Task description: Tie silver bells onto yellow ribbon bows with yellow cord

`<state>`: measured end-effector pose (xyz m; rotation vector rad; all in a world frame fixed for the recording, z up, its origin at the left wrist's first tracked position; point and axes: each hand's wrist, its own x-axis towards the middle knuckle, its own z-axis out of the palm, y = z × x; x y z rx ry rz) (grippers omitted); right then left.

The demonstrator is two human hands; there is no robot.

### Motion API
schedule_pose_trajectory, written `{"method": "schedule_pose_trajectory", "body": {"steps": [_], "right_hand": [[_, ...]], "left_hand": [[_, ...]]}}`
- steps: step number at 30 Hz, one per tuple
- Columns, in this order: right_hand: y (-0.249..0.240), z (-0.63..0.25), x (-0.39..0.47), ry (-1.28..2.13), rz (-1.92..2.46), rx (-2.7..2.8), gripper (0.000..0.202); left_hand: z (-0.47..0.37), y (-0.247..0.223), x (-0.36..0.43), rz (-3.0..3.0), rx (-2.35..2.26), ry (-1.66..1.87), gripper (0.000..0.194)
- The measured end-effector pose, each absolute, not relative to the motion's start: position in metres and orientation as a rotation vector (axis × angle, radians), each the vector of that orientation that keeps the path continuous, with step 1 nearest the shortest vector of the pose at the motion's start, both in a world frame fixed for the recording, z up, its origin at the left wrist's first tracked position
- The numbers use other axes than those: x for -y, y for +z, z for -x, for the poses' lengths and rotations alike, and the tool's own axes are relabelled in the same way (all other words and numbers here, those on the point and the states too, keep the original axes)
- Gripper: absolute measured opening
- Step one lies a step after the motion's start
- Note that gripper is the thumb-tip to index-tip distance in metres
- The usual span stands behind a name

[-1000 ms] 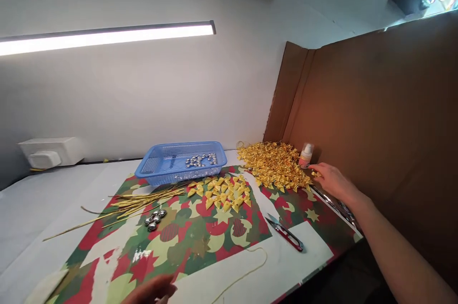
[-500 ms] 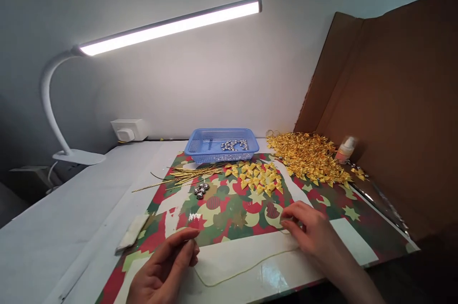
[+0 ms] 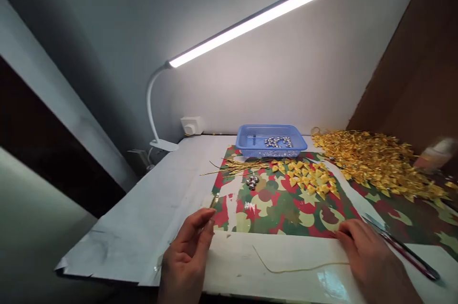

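At the lower centre my left hand [image 3: 189, 256] is held over the table's near edge, thumb and fingertips pressed together; whatever is between them is too small to make out. On the right, my right hand [image 3: 368, 251] pinches a thin yellow-green cord [image 3: 296, 270]. That cord curves leftward over the white strip of the table, and its free end lies between my hands. Beyond them, on the patterned sheet [image 3: 272, 213], are silver bells [image 3: 252, 182], gold wire ties [image 3: 243, 166] and several yellow bows [image 3: 311, 175].
A blue basket [image 3: 272, 151] with silver bells stands at the back. A large heap of gold bows [image 3: 375, 156], a bottle [image 3: 436, 153] and scissors [image 3: 411, 251] are on the right. A lit lamp [image 3: 250, 22] hangs above; brown cardboard [image 3: 411, 65] rises at the right.
The view has turned left, so things appear further right. The cord's left end now lies apart from my left hand. My hands are further apart, and the scissors have come into view.
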<state>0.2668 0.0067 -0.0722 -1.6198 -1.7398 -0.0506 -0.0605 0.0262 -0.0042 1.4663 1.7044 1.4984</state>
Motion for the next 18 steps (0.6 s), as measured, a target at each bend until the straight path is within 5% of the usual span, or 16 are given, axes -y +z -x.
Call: {"method": "schedule_pose_trajectory", "body": {"steps": [10,18], "right_hand": [[-0.068,-0.281,-0.002,-0.315,1.53,1.841,0.021],[-0.073,-0.263,0.0,0.04,1.715,1.513,0.019]], "left_hand": [[0.075,0.001,-0.048,-2.272,-2.267,0.774,0.034],[0.072,-0.001,-0.05,-2.405,-2.393,0.404,0.038]]}}
